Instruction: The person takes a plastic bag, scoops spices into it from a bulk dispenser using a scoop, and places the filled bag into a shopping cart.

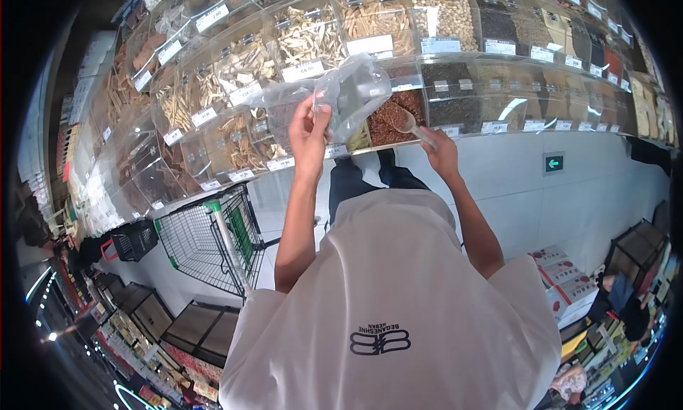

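My left hand [310, 134] pinches a clear plastic bag [356, 97], which hangs spread out in front of the bins to the right of my fingers. My right hand [440, 152] is closed round the handle of a clear scoop [404, 120]. The scoop's bowl is over a bin of reddish-brown dried spice [393, 108], at its right side; whether it touches the spice I cannot tell. Part of that bin's left side is hidden by the bag.
Clear bins of dried goods [313, 33] with price tags rise in tiers ahead. A shopping cart [206, 246] stands behind me on the left, near a black basket [134, 241]. Stacked boxes [562, 282] are at the right. A green exit sign [553, 163] is set in the floor.
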### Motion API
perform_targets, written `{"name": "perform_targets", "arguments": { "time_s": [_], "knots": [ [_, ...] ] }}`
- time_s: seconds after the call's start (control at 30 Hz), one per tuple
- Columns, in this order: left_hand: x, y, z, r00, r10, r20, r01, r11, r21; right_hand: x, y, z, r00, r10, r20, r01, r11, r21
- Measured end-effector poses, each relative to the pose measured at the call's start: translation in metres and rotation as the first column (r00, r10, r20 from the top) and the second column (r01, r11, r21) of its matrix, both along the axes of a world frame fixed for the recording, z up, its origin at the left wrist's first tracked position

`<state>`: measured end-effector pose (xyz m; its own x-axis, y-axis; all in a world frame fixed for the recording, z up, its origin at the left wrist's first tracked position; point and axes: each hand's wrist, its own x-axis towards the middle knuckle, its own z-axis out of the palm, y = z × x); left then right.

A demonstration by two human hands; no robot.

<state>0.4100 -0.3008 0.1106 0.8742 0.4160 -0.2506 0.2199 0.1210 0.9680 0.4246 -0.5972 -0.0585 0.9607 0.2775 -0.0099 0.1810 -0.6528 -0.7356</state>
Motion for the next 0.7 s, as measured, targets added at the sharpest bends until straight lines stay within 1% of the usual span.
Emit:
{"name": "perform_targets", "arguments": {
  "time_s": [0.07,0.2,0.4,0.47,0.53,0.57,0.67,0.7],
  "knots": [
    [0.004,-0.004,0.000,1.000,0.013,-0.010,-0.013,1.000,0.002,0.001,-0.009,0.004,0.999,-0.016,-0.041,0.016,1.000,0.003],
    [0.003,-0.004,-0.004,1.000,-0.014,0.014,0.014,1.000,-0.010,-0.001,-0.020,0.044,0.991,-0.010,-0.135,0.012,1.000,0.008],
    [0.001,-0.002,-0.010,0.999,-0.016,0.050,0.016,1.000,-0.013,0.004,-0.036,0.131,0.997,0.028,-0.065,-0.026,0.999,0.029],
    [0.001,-0.002,-0.015,0.998,-0.013,0.065,0.015,0.999,-0.037,0.013,-0.031,0.169,0.995,0.033,-0.089,-0.032,0.999,0.014],
    [0.002,-0.005,-0.013,0.997,-0.007,0.077,0.011,0.998,-0.054,0.024,-0.024,0.190,0.996,0.047,-0.080,-0.048,0.999,-0.007],
    [0.002,-0.007,-0.012,0.997,-0.003,0.082,0.009,0.998,-0.062,0.034,-0.019,0.190,0.992,0.120,0.027,-0.119,0.992,-0.036],
    [0.002,-0.011,-0.009,0.995,0.019,0.095,-0.012,0.997,-0.080,0.059,0.024,0.192,0.953,0.246,0.176,-0.203,0.952,-0.230],
    [0.003,-0.011,-0.008,0.994,0.023,0.103,-0.013,0.996,-0.091,0.063,0.047,0.193,0.931,0.304,0.201,-0.241,0.927,-0.287]
  ]
}}
